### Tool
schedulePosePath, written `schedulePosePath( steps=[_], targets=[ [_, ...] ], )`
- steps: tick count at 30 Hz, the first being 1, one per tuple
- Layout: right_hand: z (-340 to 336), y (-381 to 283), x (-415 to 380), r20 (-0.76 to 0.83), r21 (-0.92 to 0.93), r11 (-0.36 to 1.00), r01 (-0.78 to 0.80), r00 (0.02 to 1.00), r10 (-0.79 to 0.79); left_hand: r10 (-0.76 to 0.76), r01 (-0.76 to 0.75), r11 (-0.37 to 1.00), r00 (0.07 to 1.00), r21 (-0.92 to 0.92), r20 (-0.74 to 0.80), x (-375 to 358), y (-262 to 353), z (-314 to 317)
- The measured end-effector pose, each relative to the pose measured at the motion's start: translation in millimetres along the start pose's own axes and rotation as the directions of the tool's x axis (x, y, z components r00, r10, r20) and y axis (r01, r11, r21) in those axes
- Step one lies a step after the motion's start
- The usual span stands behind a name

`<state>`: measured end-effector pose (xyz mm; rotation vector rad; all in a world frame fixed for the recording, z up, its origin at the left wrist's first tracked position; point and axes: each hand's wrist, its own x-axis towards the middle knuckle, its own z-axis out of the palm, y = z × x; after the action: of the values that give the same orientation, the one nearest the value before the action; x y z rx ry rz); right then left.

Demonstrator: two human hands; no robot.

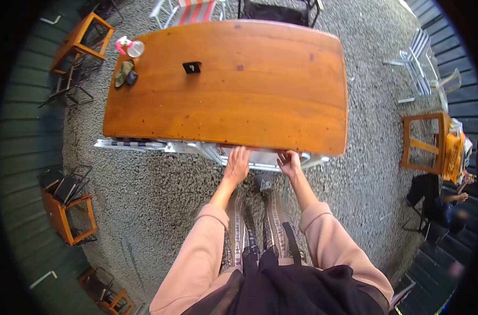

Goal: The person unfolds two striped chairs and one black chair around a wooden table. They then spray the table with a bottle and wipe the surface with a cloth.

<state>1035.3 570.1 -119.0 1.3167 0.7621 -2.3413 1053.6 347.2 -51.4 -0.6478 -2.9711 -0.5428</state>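
Observation:
My left hand (pixel 237 165) reaches to the near edge of a varnished wooden table (pixel 239 100). Its fingers stretch forward and lie over the edge. To its right, my right hand (pixel 290 164) is at the same edge, with thumb and fingers apart. A white-framed folding chair (pixel 264 159) is tucked beneath the tabletop, partly hidden, and both hands overlap it in this view. Another folding chair (pixel 139 145) with blue-and-white striped fabric pokes out at the left. My shoe (pixel 264 182) stands on gravel just below the chair.
On the tabletop stand a pink-headed spray bottle (pixel 134 48), a green cloth item (pixel 123 73) and a small black stand (pixel 192 67). A red-striped chair (pixel 194 11) is behind the table. Wooden tables line both sides, one (pixel 430 144) at right near a seated person (pixel 446 205).

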Motion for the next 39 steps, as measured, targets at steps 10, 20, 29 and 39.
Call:
schedulePosePath(
  steps=[10, 20, 29, 39],
  targets=[
    [-37, 57, -50, -0.250, -0.348, 0.925, 0.149, 0.937, -0.245, -0.248, 0.219, 0.964, 0.947, 0.153, 0.203, -25, -9, 11],
    [-74, 147, -139, 0.104, -0.983, -0.086, 0.159, 0.107, -0.989, -0.114, 0.095, 0.993, 0.665, 0.067, 0.738, -98, 7, 19],
    [-51, 189, -129, 0.123, -0.928, -0.372, 0.017, 0.957, -0.263, -0.026, 0.110, 0.993, 0.582, -0.048, 0.812, -167, -15, 20],
    [-72, 199, -106, 0.627, -0.638, -0.656, 0.404, 0.767, -0.137, -0.094, 0.100, 0.995, 0.754, 0.027, 0.650, -210, 10, 17]
  ],
)
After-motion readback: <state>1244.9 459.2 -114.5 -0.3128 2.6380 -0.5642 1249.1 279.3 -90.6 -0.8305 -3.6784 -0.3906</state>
